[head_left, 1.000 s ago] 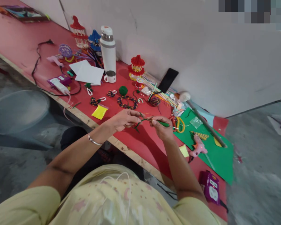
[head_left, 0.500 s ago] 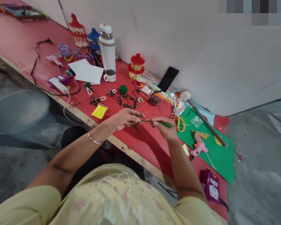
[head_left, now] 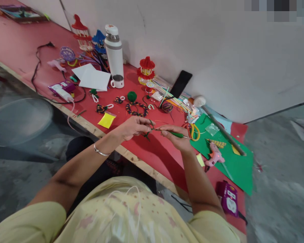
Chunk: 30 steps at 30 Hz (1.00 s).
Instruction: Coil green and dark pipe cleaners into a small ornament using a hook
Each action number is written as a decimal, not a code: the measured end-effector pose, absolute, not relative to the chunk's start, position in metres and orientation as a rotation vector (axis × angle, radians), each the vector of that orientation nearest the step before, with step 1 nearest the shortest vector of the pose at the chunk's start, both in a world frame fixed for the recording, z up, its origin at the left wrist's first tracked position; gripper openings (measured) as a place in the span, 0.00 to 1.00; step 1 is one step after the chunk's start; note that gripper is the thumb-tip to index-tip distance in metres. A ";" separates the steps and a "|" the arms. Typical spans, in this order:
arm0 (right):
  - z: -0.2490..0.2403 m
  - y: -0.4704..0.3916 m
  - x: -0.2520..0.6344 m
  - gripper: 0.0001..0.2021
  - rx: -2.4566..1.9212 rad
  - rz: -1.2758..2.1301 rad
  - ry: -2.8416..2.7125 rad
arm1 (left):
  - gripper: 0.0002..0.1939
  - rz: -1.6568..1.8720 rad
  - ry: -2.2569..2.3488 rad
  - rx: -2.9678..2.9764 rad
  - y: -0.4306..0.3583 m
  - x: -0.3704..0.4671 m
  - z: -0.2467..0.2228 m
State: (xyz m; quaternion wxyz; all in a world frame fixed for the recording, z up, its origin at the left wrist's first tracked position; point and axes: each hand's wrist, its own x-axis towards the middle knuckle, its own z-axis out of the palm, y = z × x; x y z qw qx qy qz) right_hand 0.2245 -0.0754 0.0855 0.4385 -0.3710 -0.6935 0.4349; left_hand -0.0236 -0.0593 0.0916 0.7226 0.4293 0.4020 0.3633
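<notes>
My left hand (head_left: 136, 128) pinches a small piece of dark green yarn work (head_left: 147, 135), with loose strands hanging below the fingertips. In my right hand (head_left: 176, 136) is a crochet hook (head_left: 176, 134) with a green handle, its tip meeting the yarn between both hands. The hands are held close together above the red tabletop. Just beyond them lie a dark multicoloured beaded or crocheted ring (head_left: 136, 109) and a green yarn ball (head_left: 132, 96). A multicoloured yarn ball (head_left: 167, 107) rests further right.
Yellow-handled scissors (head_left: 195, 132) and a pink glue gun (head_left: 214, 154) lie right, by a green sheet (head_left: 239, 172). A white bottle (head_left: 114, 55) stands behind. Purple power strips (head_left: 229, 199), a yellow packet (head_left: 106, 120) and a phone (head_left: 181, 83) are also on the table. A grey stool (head_left: 20, 121) stands left.
The view has shifted slightly. Both hands keep their holds on the yarn and the crochet hook, with only a tiny movement at the fingertips.
</notes>
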 end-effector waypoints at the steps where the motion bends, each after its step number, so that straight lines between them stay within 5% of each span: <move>1: 0.086 -0.076 0.224 0.06 -0.919 1.059 -1.740 | 0.22 0.810 0.905 0.963 -0.060 -0.023 0.092; 30: 0.060 -0.087 0.198 0.15 -0.735 0.133 -1.915 | 0.25 0.991 0.820 0.655 -0.072 -0.003 0.090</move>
